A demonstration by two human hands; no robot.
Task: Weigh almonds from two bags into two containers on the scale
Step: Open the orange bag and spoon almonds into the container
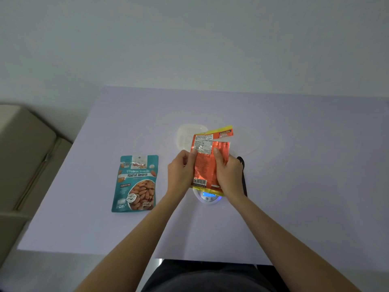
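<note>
table in pale lilac fills most of my view, and the job on it has barely begun. teal bag of roasted almonds lies flat to my left, well apart from the scale, and looks unopened. orange bag stands upright in both my hands, just above the scale, whose blue display is lit; the digits are too small for me to read. my left hand pinches the bag's left edge, thumb on the near face. my right hand grips the right side, fingers curled round it. the top strip is torn in from the right and hangs on at the left, so i judge the opening is partly done. behind the bag sits a white container; to its right is a clear piece, tub or lid, i cannot tell which. whether anything stands on the scale plate is hidden by the bag. no loose almonds show. left to do, as i judge it: both pours and both weighings.
</note>
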